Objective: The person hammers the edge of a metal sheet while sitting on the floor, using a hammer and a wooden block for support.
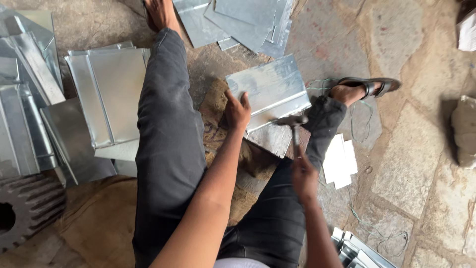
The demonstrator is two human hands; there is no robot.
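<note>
Stone floor (421, 164) lies under a seated person. Left hand (237, 111), fingers spread, presses flat on the near-left edge of a metal sheet (270, 89); right hand (303, 178) is wrapped around a hammer (293, 124) whose head touches the sheet's near edge.

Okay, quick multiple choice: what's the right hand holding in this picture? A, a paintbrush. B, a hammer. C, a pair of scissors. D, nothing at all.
B: the right hand grips the handle of a hammer, whose head sits at the folded edge of the metal sheet, while the left hand presses on that sheet.
</note>
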